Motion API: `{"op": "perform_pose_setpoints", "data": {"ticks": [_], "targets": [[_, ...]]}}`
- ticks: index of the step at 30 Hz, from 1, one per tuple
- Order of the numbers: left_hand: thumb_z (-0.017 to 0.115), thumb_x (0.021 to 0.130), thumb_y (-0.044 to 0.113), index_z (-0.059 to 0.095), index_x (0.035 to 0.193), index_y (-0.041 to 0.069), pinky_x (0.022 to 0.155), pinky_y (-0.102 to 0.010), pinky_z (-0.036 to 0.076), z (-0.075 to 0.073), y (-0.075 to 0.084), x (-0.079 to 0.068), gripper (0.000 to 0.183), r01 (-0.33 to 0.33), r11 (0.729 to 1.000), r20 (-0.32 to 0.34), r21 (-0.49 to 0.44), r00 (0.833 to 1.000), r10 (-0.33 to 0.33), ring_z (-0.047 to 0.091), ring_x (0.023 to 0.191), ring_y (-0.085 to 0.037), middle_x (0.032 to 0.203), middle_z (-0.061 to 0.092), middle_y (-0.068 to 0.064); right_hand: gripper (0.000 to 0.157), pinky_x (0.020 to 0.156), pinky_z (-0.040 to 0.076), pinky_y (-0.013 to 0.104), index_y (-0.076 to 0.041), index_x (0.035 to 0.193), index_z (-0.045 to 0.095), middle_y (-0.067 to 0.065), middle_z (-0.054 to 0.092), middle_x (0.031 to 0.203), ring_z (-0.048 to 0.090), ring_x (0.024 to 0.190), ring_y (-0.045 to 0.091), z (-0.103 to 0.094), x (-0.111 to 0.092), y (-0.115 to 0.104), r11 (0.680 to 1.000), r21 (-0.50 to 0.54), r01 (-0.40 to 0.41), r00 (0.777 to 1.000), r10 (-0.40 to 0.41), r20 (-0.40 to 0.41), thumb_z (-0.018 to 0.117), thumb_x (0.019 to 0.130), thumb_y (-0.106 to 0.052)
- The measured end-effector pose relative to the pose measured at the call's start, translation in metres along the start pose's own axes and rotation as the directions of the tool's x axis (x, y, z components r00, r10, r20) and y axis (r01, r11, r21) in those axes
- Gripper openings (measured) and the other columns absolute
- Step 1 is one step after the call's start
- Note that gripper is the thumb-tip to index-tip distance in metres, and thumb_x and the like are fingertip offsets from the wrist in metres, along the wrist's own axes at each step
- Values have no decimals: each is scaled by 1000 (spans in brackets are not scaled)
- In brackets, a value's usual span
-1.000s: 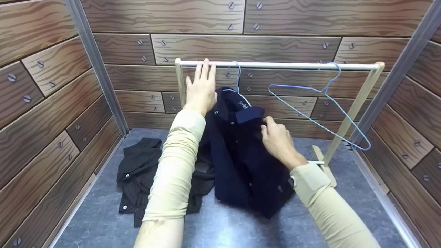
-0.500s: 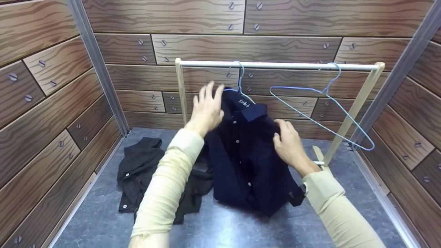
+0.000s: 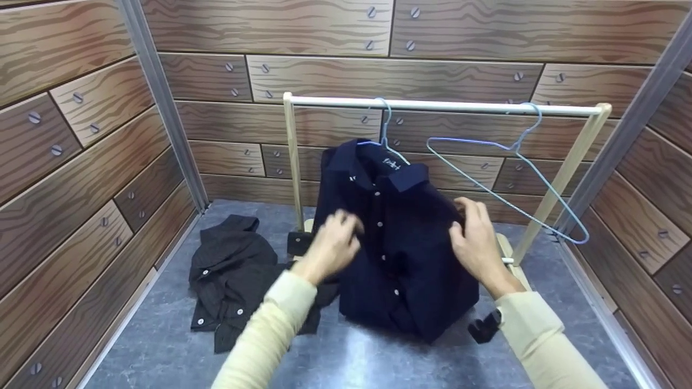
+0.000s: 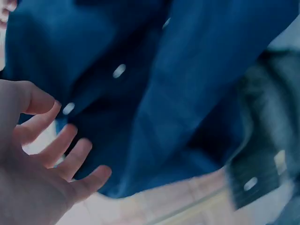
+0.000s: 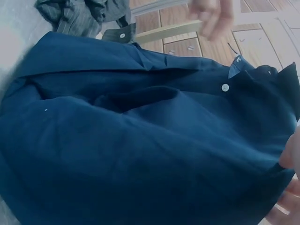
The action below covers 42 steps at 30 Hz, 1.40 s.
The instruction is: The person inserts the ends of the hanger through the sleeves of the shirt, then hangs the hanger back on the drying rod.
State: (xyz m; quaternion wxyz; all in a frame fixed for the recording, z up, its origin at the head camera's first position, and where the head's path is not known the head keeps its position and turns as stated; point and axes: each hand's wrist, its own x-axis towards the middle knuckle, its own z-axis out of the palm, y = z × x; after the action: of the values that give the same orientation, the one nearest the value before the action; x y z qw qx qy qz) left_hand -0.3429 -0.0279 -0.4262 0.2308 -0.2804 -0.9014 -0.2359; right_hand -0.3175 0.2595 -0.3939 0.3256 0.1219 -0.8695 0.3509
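A navy button-up shirt point(image 3: 416, 232) hangs by its collar from a blue wire hanger point(image 3: 387, 121) on the rack's bar. My right hand point(image 3: 476, 243) pinches its shoulder edge, thumb in front and fingers going behind. In the right wrist view, part of that thumb point(image 5: 291, 151) lies against the navy cloth. My left hand point(image 3: 332, 246) is in front of the shirt's other half, blurred in the head view. In the left wrist view the left hand point(image 4: 42, 164) has loosely bent, spread fingers beside the button placket, with nothing held.
A dark striped shirt point(image 3: 238, 270) lies crumpled on the grey floor point(image 3: 157, 351) at left. A second blue hanger point(image 3: 486, 189) hangs bare at the right of the white bar point(image 3: 454, 106). Wood-patterned walls point(image 3: 432, 32) enclose three sides.
My left hand has come down from near the bar to the shirt's front. The right hand has shifted right and slightly down along the shoulder, and the shirt front has spread wider.
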Motion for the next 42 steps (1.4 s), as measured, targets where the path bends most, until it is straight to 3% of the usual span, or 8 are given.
{"op": "perform_pose_setpoints", "data": {"ticks": [3,8,15,24,29,32,37,42], "targets": [[64,87,11,67,96,15,75,-37,54,25,6,-25,10,-8,1000,148,-27,989,12,62,90,-24,97,64,-6,44,95,41,45,5,129,52,24,54,115,56,104,38,-3,-9,6,1000,9,-23,1000,23,-20,55,85,7],[64,89,15,71,99,19,72,-27,53,66,17,-65,13,-33,998,395,-48,917,49,63,86,-14,95,67,2,42,97,39,46,5,129,52,25,55,118,54,108,38,-2,-29,17,996,23,-85,996,86,-32,57,87,4],[65,85,19,69,121,26,84,-31,54,101,27,-90,36,-17,1000,455,-25,890,26,63,103,-18,115,64,-1,46,110,33,50,7,134,47,27,52,130,47,126,41,7,-66,33,968,30,-248,968,249,-11,56,89,1],[70,86,36,40,150,31,107,-53,42,130,33,-97,71,41,986,582,163,803,-130,42,142,-24,156,40,-2,55,114,27,57,14,138,36,35,41,136,38,132,49,30,-127,59,876,-3,-482,875,482,49,54,89,-2],[66,89,45,34,153,31,112,-55,36,151,31,-91,74,51,947,546,317,807,-226,33,148,-21,162,31,1,61,116,23,60,14,142,28,36,35,138,33,135,52,45,-154,67,833,-53,-550,821,552,145,54,89,-3],[64,90,47,36,153,31,113,-56,34,159,29,-83,70,105,930,516,353,807,-287,31,148,-21,162,30,2,59,115,25,59,13,141,32,36,38,136,35,134,51,52,-162,68,841,-38,-540,833,540,117,55,87,-1],[63,91,49,35,153,32,113,-59,32,167,28,-71,71,186,910,500,371,785,-365,27,150,-22,163,27,4,59,114,23,58,11,140,36,34,37,139,32,135,50,57,-168,66,860,-3,-510,859,510,41,56,85,2],[64,90,47,36,153,28,111,-62,33,167,25,-71,72,227,936,493,271,802,-337,27,150,-26,163,28,-1,65,114,22,59,6,145,31,32,30,143,28,137,49,55,-177,66,833,3,-554,832,554,18,56,86,0]]}}
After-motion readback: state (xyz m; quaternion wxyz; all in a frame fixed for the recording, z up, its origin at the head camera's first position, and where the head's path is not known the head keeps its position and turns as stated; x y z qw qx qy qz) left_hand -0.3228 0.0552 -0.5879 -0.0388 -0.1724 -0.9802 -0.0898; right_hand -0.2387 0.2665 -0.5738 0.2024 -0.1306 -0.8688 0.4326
